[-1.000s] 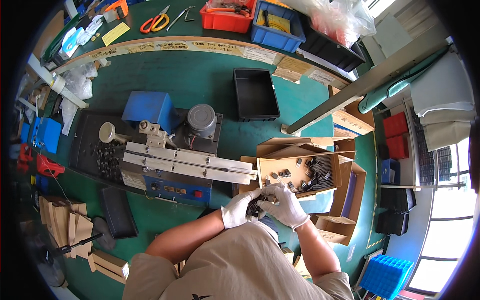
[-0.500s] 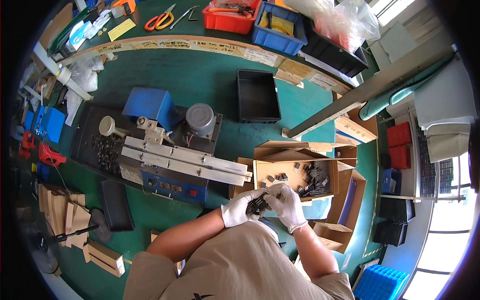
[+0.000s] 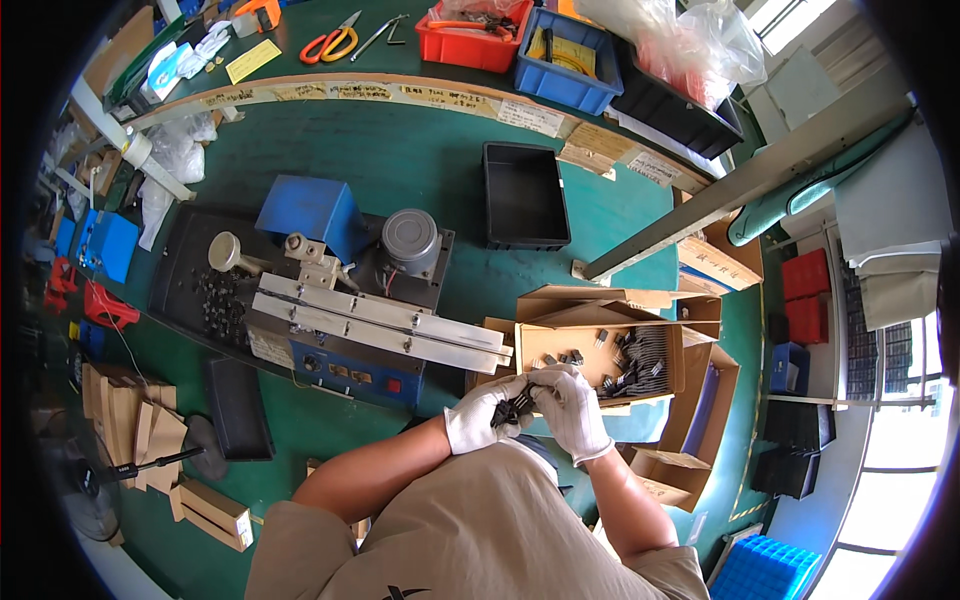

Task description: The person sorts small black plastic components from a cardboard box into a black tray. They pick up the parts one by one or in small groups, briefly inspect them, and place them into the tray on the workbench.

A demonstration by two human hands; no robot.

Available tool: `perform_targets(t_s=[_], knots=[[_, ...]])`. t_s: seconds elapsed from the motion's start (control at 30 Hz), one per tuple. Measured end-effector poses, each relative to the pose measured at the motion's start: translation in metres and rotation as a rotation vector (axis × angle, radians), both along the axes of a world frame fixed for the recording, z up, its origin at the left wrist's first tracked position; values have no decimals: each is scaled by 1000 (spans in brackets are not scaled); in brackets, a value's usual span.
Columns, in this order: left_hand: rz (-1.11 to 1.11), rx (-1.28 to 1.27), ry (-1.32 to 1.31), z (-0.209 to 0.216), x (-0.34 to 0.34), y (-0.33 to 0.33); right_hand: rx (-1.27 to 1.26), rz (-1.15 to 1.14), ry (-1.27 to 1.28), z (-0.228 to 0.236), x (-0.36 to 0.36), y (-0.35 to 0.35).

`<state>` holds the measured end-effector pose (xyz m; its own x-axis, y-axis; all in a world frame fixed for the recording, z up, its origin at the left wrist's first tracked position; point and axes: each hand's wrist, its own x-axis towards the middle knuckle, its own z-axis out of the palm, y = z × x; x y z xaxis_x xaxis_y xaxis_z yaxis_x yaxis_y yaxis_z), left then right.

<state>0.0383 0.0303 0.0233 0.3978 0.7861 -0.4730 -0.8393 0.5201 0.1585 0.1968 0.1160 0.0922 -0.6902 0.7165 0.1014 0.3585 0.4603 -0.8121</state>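
View's shifted slightly; white-gloved left hand [image 3: 480,414] curls fingers round black metal-pronged parts [image 3: 517,409], can't tell if white-gloved right hand [image 3: 570,411] pinches any.

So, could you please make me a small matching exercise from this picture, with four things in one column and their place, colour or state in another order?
Things:
1. Left hand
2. Open cardboard box just beyond the hands
3. Scissors
4. Round grey cylinder

Descriptions:
A. orange and yellow handles
B. right of the blue housing
C. holding small black parts
D. brown, with loose parts inside

Right pairs: 1-C, 2-D, 3-A, 4-B
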Motion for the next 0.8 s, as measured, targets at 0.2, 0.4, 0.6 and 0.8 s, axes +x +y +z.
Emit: perform_targets(t_s=[0.2,0.4,0.6,0.8], knots=[[13,15,29,-4,2,-1,80,-84,-117,-2,1,-8],[39,-3,147,0,9,2,-46,-86,-172,14,-2,-8],[45,-13,224,15,9,5,-291,-189,-161,27,0,3],[48,-22,218,11,5,2,-11,-133,53,10,-15,18]])
